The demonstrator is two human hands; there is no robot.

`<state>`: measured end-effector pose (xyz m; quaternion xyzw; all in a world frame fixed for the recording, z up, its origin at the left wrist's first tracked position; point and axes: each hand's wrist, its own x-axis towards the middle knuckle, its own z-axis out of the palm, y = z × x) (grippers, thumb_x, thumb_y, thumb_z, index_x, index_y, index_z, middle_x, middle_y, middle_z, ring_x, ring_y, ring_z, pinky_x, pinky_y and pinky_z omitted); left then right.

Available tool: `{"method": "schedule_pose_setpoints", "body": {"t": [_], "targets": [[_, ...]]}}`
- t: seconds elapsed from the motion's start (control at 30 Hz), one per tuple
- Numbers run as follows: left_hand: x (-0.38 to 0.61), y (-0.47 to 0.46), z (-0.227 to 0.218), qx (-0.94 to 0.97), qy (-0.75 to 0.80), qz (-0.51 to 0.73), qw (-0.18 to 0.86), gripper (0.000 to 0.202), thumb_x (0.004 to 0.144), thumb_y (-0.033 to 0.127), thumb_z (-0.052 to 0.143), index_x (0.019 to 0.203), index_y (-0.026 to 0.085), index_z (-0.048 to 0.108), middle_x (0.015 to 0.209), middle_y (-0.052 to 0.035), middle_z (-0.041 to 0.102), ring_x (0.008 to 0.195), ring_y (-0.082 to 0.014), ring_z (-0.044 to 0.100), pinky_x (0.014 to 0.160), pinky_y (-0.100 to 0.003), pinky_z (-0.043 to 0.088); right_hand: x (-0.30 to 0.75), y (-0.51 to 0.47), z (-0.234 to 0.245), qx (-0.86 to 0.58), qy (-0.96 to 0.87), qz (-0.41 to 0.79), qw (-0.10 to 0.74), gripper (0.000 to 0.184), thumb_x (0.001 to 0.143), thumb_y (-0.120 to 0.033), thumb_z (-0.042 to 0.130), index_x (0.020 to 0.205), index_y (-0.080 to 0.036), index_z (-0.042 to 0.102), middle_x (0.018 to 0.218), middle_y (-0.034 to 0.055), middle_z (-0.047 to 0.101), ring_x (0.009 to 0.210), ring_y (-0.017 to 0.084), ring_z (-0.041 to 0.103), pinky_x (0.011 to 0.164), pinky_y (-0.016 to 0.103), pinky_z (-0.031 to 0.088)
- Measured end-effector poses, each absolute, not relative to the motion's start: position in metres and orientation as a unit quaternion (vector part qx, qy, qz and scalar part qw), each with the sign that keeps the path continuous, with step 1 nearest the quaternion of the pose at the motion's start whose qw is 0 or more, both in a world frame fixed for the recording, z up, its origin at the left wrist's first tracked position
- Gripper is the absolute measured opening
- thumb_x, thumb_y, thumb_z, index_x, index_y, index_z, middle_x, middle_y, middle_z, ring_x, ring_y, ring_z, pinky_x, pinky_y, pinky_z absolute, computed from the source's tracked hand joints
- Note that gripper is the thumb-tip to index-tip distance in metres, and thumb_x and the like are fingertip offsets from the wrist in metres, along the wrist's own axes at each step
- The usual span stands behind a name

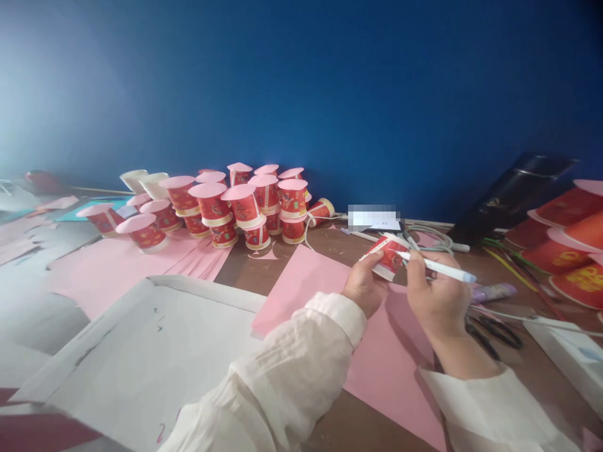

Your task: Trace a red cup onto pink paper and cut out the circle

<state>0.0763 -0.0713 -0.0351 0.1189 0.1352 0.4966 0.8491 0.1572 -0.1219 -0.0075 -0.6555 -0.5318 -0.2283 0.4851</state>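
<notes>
One cup (388, 258) is tilted in the grip of the left hand (365, 285) near pink paper (391, 370) on the desk (367, 422), while the right hand (441, 301) is closed round a pen (445, 269) with its tip at the cup's side, and stacked cups (242, 204) stand off to the left.

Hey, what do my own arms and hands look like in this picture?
Both arms wear loose, off-white sleeves. The left sleeve is creased and reaches the wrist; the right sleeve ends higher. Left hand and right hand are gloveless.
</notes>
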Motion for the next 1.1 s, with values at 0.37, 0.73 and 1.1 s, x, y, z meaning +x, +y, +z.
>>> {"method": "schedule_pose_setpoints", "body": {"t": [0.37,0.73,1.1], "targets": [[0.0746,-0.0728,-0.0315,0.128,0.131,0.502,0.845,0.031,0.071,0.023,0.073,0.1,0.012,0.071,0.096,-0.0089,0.074,0.1,-0.022,0.067,0.1,-0.032,0.045,0.1592,-0.1226,-0.0074,-0.658,-0.53,-0.189,0.501,0.026,0.088,-0.038,0.055,0.08,-0.016,0.067,0.073,0.0085,0.07,0.068,0.02,0.065,0.064,0.03,0.05],[0.0769,-0.0727,-0.0353,0.125,0.168,0.509,0.835,0.029,0.07,0.023,0.074,0.098,0.014,0.071,0.097,-0.0088,0.073,0.101,-0.023,0.067,0.099,-0.033,0.046,0.1669,-0.1208,-0.0066,-0.63,-0.532,-0.166,0.54,0.028,0.091,-0.04,0.053,0.088,-0.016,0.067,0.077,0.0099,0.07,0.071,0.021,0.066,0.068,0.034,0.053],[0.0763,-0.0753,-0.0289,0.133,0.178,0.506,0.833,0.027,0.069,0.021,0.072,0.095,0.014,0.071,0.094,-0.0091,0.074,0.107,-0.0258,0.066,0.1,-0.034,0.045,0.1645,-0.1214,-0.0054,-0.629,-0.534,-0.163,0.541,0.029,0.09,-0.039,0.053,0.088,-0.015,0.067,0.076,0.0103,0.07,0.069,0.022,0.067,0.067,0.034,0.053]]}}
